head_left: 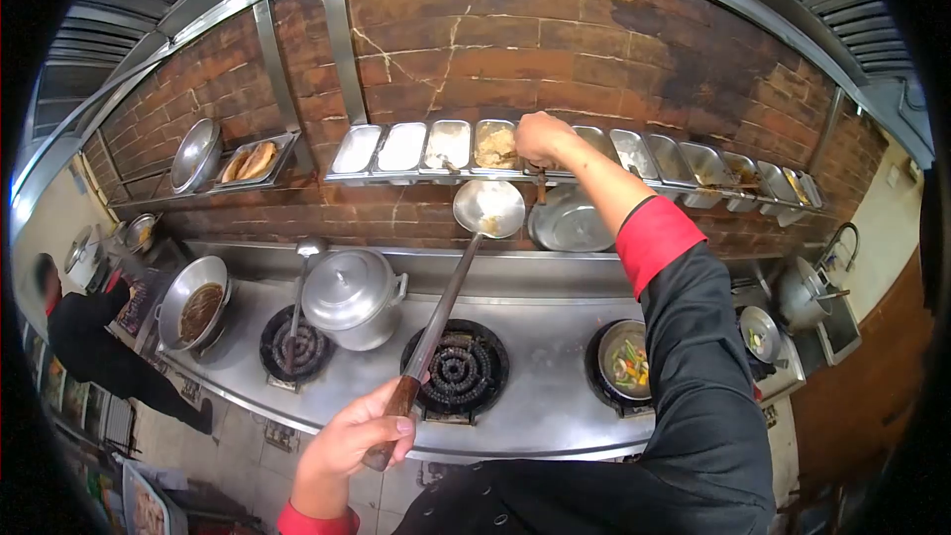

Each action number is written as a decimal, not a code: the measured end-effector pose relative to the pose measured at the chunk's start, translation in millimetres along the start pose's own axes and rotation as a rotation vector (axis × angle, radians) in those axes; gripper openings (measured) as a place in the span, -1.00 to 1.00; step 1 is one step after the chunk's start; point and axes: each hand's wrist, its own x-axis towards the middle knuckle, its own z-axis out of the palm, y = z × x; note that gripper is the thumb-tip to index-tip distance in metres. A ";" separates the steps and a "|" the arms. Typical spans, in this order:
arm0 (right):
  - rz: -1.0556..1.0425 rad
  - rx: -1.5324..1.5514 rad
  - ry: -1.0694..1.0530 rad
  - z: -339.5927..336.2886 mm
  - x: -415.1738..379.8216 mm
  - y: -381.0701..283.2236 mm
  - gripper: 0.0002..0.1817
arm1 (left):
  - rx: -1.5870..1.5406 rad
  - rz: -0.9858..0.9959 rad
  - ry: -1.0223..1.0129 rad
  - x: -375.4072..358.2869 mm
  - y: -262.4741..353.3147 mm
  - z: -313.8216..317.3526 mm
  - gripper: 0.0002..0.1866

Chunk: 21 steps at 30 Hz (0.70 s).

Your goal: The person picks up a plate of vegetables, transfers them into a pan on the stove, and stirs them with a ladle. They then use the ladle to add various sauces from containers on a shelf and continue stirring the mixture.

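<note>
My left hand [362, 444] is closed around the wooden grip of a long-handled ladle [489, 209]. The ladle's round metal bowl is raised just below the shelf of metal containers and has a little pale food in it. My right hand [543, 139] reaches up to the shelf, its fingers closed at the right edge of a container of yellowish-brown chopped or paste-like food [494, 145]. What those fingers grip is hidden. Under the ladle's handle lies a black gas burner [458, 369] with no pan on it.
A lidded pot [349, 297] stands left of the middle burner, beside another ladle [310, 249]. At right, a pan of cut vegetables [626, 361] sits on a burner. A large bowl of dark food [201, 309] is at left. Another person [94, 342] stands far left.
</note>
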 end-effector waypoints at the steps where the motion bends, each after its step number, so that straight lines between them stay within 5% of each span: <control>1: -0.017 -0.070 -0.060 -5.7 -2.8 -2.9 -0.72 | 0.001 0.002 0.007 -0.5 -1.3 1.2 -0.43; 14: -0.075 0.030 -0.113 0.0 6.2 -15.2 -0.76 | 0.031 0.005 0.125 -9.4 -8.4 19.3 -0.32; 21: 0.188 0.713 -0.317 -1.2 2.8 27.0 -0.90 | 0.016 0.016 0.131 -7.2 -6.6 19.2 -0.32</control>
